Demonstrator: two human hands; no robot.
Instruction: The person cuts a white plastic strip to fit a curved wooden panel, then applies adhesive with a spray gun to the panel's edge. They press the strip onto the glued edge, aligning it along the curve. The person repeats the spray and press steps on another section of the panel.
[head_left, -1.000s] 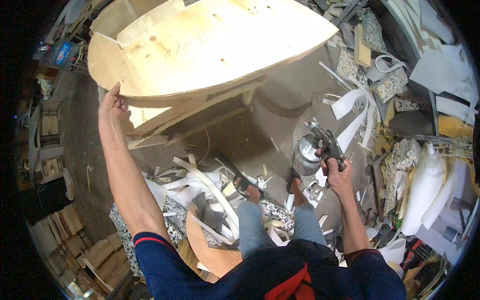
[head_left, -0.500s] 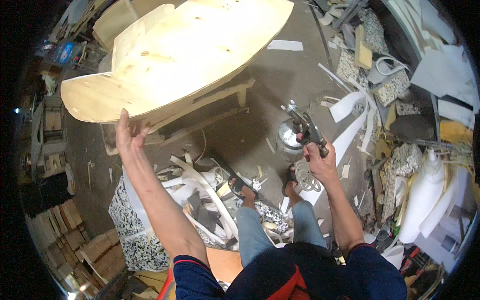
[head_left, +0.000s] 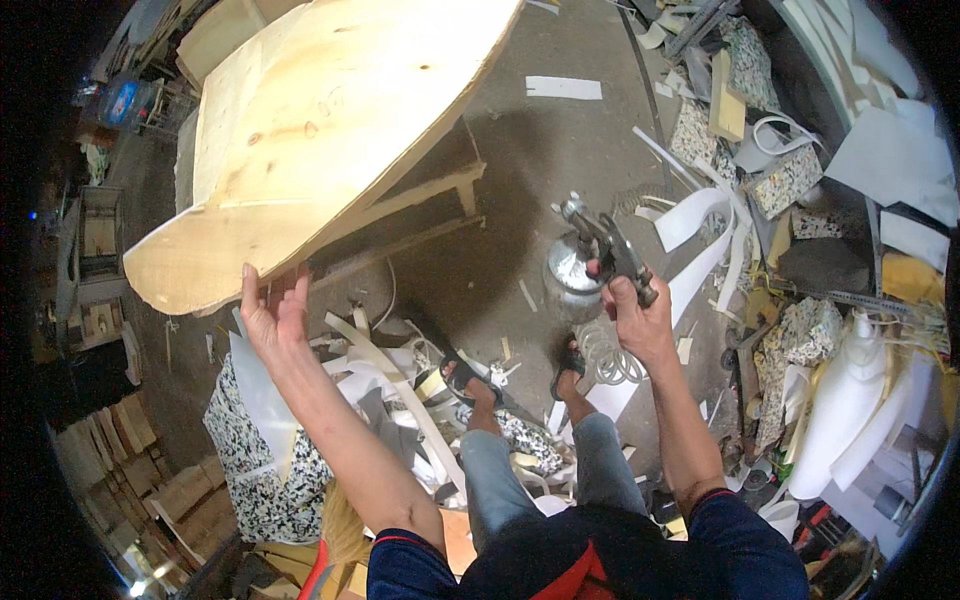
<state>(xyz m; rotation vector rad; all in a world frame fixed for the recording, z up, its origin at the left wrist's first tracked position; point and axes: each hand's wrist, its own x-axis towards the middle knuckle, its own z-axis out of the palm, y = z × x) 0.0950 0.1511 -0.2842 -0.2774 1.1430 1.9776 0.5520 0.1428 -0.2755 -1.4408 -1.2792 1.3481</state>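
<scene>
Nearest, the person's blue-clad legs [head_left: 500,475] are reaching down to dark sandals [head_left: 470,378], with white and grey scraps [head_left: 400,400] lying around them. To the left, a speckled foam block [head_left: 250,440] is sitting beside the scraps. The right hand [head_left: 640,312] is closing firmly around the handle of a spray gun [head_left: 622,258], whose silver cup [head_left: 572,272] is hanging above the floor; a coiled hose [head_left: 612,362] is showing just below. The left hand [head_left: 277,312] is staying half open, its fingertips touching the near edge of a curved wooden panel [head_left: 300,150]; whether it is gripping or only supporting, I cannot tell. The panel is spreading across the upper left, tilting, with a wooden frame [head_left: 440,190] showing beneath. Farther off, a white strip [head_left: 563,88] is lying on the floor [head_left: 500,270].
</scene>
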